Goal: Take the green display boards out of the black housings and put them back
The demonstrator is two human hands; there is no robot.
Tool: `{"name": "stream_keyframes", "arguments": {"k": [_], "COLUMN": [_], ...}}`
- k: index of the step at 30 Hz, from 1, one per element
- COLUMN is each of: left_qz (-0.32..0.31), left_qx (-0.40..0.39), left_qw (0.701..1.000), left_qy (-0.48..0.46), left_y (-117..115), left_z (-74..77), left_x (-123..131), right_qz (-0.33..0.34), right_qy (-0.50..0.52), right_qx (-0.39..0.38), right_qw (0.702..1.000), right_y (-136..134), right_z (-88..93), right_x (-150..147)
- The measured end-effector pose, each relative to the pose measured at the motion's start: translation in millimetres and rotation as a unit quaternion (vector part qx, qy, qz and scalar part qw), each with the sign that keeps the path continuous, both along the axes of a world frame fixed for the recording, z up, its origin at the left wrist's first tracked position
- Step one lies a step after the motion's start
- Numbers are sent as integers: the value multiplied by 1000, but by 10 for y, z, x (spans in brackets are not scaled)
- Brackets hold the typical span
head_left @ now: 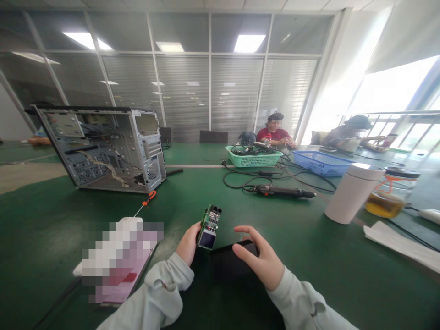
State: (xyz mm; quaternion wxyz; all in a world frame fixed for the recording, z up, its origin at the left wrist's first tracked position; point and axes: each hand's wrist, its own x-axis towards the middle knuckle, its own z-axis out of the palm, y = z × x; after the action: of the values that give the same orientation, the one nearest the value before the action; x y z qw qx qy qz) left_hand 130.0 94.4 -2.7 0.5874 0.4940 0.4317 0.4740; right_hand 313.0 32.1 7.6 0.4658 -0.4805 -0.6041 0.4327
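Head view: left hand [188, 244] pinching one small green circuit board [209, 219] at its lower edge, a sound hold with the square display [207, 239] left uncovered. Just right of that hand, right hand [258, 256] spread open, at the edge of one black tablet [233, 262]. Well ahead of both hands, one electric screwdriver [280, 191], one green plastic basket [253, 156], one blue plastic basket [318, 164].

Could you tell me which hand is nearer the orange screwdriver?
The left hand is nearer, below and right of the orange screwdriver in view, holding a circuit board. The right hand lies farther right, over a black tablet.
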Motion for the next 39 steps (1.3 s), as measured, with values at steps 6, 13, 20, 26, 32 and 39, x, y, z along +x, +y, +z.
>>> {"name": "stream_keyframes", "arguments": {"k": [6,13,20,26,32,39], "left_qz": [-1,-8,-23,-15,-13,-13], "left_qx": [-58,-71,-65,-75,-75,-72], "left_qw": [995,993,991,991,991,990], "left_qy": [-83,-99,-111,-110,-113,-121], "left_y": [-42,-51,-48,-44,-53,-52], "left_z": [121,122,132,138,156,137], "left_x": [-6,-21,-24,-9,-10,-23], "right_qz": [67,66,186,243,215,17], "right_qy": [237,429,439,439,385,10], "right_qx": [-268,-386,-396,-369,-311,-36], "right_qw": [932,814,784,782,842,999], "right_y": [85,-12,-16,-26,-49,-18], "right_z": [-13,158,173,89,-19,91], "right_x": [3,-22,9,5,-54,83]}}
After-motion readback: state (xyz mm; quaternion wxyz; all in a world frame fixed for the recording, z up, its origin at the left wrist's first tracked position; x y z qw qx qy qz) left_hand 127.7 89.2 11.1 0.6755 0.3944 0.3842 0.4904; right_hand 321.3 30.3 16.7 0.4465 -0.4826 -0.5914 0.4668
